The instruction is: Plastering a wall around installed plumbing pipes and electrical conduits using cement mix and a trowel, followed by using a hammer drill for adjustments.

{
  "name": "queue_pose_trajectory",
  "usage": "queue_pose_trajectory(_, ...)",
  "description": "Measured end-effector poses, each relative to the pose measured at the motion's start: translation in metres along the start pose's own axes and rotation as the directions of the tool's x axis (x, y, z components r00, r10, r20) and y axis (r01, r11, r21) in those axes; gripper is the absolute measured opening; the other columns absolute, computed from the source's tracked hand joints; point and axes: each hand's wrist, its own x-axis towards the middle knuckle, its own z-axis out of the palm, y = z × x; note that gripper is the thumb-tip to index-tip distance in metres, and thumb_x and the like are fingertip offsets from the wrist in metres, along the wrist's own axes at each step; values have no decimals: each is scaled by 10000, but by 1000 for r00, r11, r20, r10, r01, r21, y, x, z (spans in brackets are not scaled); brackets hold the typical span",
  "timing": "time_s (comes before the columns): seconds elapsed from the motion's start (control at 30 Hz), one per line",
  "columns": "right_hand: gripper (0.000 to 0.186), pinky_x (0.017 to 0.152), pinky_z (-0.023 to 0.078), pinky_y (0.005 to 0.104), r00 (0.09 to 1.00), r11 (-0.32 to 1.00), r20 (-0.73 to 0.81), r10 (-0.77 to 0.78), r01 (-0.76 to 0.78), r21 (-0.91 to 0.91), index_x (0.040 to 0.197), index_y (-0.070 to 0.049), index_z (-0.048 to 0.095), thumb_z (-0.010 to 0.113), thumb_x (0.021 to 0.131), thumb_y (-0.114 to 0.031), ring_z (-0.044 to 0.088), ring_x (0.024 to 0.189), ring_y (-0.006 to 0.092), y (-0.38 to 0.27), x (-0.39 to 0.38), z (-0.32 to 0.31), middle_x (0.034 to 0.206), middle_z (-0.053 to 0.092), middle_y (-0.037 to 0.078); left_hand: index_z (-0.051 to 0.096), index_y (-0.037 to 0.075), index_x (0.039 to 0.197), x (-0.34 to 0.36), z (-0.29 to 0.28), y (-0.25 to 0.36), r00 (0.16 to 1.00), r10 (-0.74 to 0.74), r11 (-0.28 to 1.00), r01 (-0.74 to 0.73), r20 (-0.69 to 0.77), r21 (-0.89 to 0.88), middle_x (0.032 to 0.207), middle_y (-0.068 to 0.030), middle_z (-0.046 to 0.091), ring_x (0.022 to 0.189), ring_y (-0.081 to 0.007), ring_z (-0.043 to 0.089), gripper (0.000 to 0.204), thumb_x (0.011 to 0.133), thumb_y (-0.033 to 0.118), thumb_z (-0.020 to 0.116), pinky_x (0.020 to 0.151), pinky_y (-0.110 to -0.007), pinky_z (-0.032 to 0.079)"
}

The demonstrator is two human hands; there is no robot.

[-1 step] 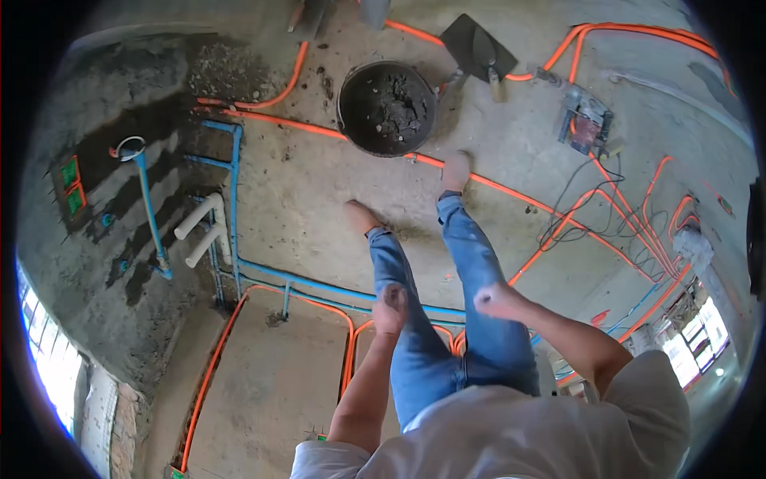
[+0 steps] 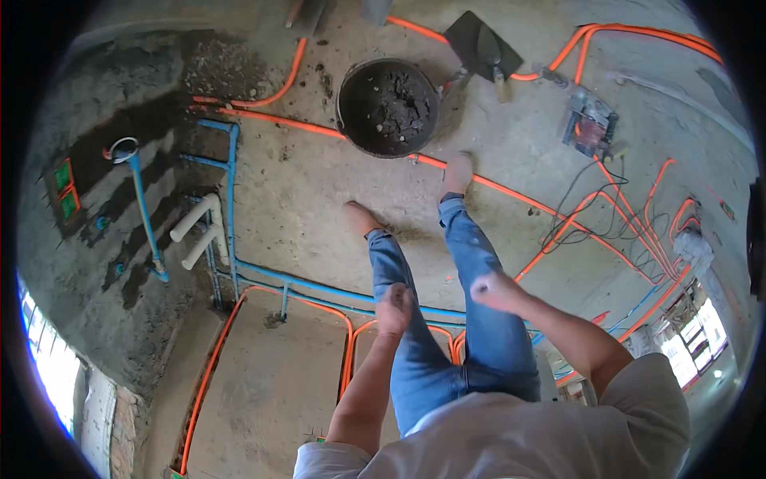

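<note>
My left hand (image 2: pixel 394 310) hovers over my left thigh with its fingers curled into a loose fist. Nothing shows inside it. My right hand (image 2: pixel 496 292) hangs over my right leg, also closed, and no object sticks out of it. Both are apart from the tools. Beyond my feet stands a black bucket (image 2: pixel 348 120) with clumps of dark grey mortar (image 2: pixel 400 112) in it. To its right, a trowel (image 2: pixel 488 49) with a pale handle lies on a dark square board (image 2: pixel 463 36).
Orange conduit (image 2: pixel 511 191) crosses the floor near my right foot. Blue pipes (image 2: pixel 319 286) run behind my legs, and white pipe stubs (image 2: pixel 194 220) jut out at left. A boxy tool (image 2: pixel 592 126) and a tangled black cable (image 2: pixel 570 230) lie at right.
The view has shifted very slightly. My right hand has risen a little in the picture; my left hand has barely moved. Both stay closed.
</note>
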Motion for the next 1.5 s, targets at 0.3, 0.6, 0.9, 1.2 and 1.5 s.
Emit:
queue_pose_trajectory(0.3, 235, 722, 504, 451, 900, 918, -433, -57, -123, -378, 878, -119, 656, 572, 829, -333, 637, 824, 354, -49, 365, -36, 845, 661, 154, 595, 26, 1022, 110, 126, -32, 979, -63, 961, 113, 196, -252, 821, -162, 675, 763, -258, 677, 234, 843, 170, 637, 673, -352, 523)
queue_pose_trajectory(0.6, 240, 741, 521, 426, 875, 699, -469, -120, -261, -666, 899, -65, 652, 588, 843, -290, 657, 882, 303, -35, 511, -22, 923, 668, 141, 582, 27, 1004, 155, 113, 13, 893, -158, 545, 435, 421, -717, 948, -55, 648, 845, -115, 608, 148, 919, 149, 591, 654, -261, 512)
queue_pose_trajectory(0.9, 210, 680, 512, 442, 907, 956, -400, -131, 8, -293, 854, -51, 601, 604, 804, -255, 637, 803, 356, -67, 420, -8, 815, 629, 182, 565, 32, 942, 184, 59, 3, 948, -313, 450, 202, 58, -870, 893, -88, 628, 766, -154, 623, 144, 963, 165, 512, 668, -292, 537)
queue_pose_trajectory(1.2, 218, 705, 502, 468, 833, 852, -518, -193, -120, -510, 849, -69, 614, 591, 840, -286, 638, 792, 332, -36, 382, -24, 798, 614, 117, 535, 47, 1005, 208, 33, -5, 882, -467, 302, 84, -70, -950, 849, -89, 617, 720, -170, 627, 99, 952, 123, 502, 643, -296, 533)
queue_pose_trajectory(1.5, 221, 764, 524, 418, 944, 555, -326, 53, -300, -776, 898, -56, 692, 496, 811, -111, 665, 891, 321, -19, 461, -54, 917, 680, 174, 537, 53, 1042, 211, 38, 1, 898, -435, 188, 166, 69, -968, 848, -82, 619, 727, -168, 628, 114, 948, 112, 509, 645, -298, 531)
